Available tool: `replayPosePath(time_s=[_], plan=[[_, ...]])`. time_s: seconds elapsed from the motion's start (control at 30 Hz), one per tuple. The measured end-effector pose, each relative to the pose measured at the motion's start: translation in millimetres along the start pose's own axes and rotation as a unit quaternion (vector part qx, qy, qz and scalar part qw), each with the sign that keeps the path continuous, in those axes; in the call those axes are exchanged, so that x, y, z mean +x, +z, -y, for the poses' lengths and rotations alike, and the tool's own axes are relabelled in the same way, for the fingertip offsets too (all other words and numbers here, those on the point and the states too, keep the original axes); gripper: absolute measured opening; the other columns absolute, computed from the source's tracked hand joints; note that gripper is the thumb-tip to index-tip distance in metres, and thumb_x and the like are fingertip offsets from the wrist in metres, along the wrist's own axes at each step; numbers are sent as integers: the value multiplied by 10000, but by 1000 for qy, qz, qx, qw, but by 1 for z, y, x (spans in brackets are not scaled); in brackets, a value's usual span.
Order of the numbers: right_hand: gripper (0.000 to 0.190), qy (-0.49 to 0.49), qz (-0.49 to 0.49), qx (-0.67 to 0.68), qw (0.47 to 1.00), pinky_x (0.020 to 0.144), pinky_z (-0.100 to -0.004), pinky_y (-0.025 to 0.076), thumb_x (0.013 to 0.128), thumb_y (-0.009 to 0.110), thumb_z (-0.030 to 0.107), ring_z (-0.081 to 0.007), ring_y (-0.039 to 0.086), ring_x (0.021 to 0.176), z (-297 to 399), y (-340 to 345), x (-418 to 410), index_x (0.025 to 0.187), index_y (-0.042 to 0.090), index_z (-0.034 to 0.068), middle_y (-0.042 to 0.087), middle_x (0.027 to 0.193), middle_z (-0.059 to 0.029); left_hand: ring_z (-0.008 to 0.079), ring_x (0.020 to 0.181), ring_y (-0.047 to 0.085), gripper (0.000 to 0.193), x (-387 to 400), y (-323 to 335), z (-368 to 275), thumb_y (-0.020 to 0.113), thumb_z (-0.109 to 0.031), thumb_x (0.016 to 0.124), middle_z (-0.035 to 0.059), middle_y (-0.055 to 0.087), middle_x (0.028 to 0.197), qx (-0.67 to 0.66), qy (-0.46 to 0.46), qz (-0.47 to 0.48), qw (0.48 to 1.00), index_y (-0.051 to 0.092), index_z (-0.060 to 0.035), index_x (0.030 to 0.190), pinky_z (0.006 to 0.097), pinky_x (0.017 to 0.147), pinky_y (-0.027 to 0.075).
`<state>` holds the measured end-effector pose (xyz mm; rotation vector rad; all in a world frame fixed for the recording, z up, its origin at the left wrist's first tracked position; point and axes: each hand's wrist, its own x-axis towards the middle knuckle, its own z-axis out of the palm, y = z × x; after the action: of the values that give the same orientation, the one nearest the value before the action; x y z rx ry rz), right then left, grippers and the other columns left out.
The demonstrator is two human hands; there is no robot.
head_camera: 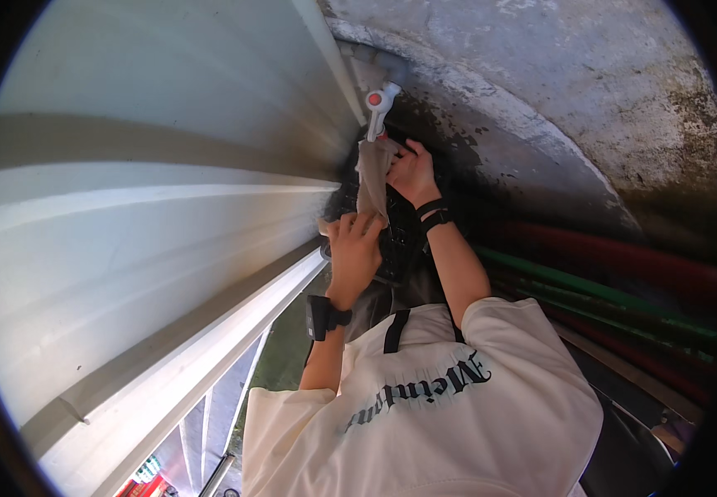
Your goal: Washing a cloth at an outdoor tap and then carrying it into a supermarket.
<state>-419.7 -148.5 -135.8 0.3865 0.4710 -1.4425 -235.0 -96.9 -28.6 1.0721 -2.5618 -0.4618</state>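
Note:
A light brown cloth (pixel 372 177) hangs just below a white plastic tap (pixel 382 112) with a red dot on its handle. My left hand (pixel 355 248) grips the lower end of the cloth, fingers bent over it. At the cloth's upper right edge, just under the tap, is my right hand (pixel 413 173); its fingertips are partly hidden by the cloth, so its hold is unclear. Grey pipe fittings (pixel 389 65) join the tap at the wall. Beneath the cloth lies a dark, grid-like object, mostly in shadow.
A ribbed pale metal panel (pixel 147 217) rises close on the left, edged by a bright rail (pixel 209 335). A stained, peeling wall (pixel 551 93) stands at the upper right. Green bars (pixel 582 286) and dark red ones run along the shaded right side.

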Motion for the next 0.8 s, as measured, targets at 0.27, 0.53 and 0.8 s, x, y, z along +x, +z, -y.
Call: replayPosePath(time_s=[0.27, 0.53, 0.8], plan=[[232, -47, -22, -101, 994, 876, -381, 487, 843, 631, 97, -258, 612, 968, -2, -14, 21, 1056, 600, 12, 642, 1019, -126, 239, 982, 533, 394, -12, 17, -14, 630, 22, 619, 43, 567, 1117, -47, 82, 94, 991, 584, -86, 995, 373, 837, 385], [322, -45, 45, -97, 993, 947, -389, 458, 857, 543, 132, -264, 583, 1062, 25, -16, -1, 1136, 561, -27, 611, 1123, -143, 234, 970, 574, 212, -29, 54, 12, 582, -70, 821, 85, 635, 1052, -99, -40, 69, 992, 622, -56, 1028, 369, 827, 413], [425, -80, 94, -193, 974, 988, -372, 434, 834, 591, 28, -265, 566, 1118, 36, -6, -2, 1248, 502, -7, 577, 1215, -127, 225, 995, 599, 388, 78, 99, 59, 505, -343, 955, 132, 641, 1066, -428, -358, -87, 825, 613, -5, 1113, 353, 847, 437]])
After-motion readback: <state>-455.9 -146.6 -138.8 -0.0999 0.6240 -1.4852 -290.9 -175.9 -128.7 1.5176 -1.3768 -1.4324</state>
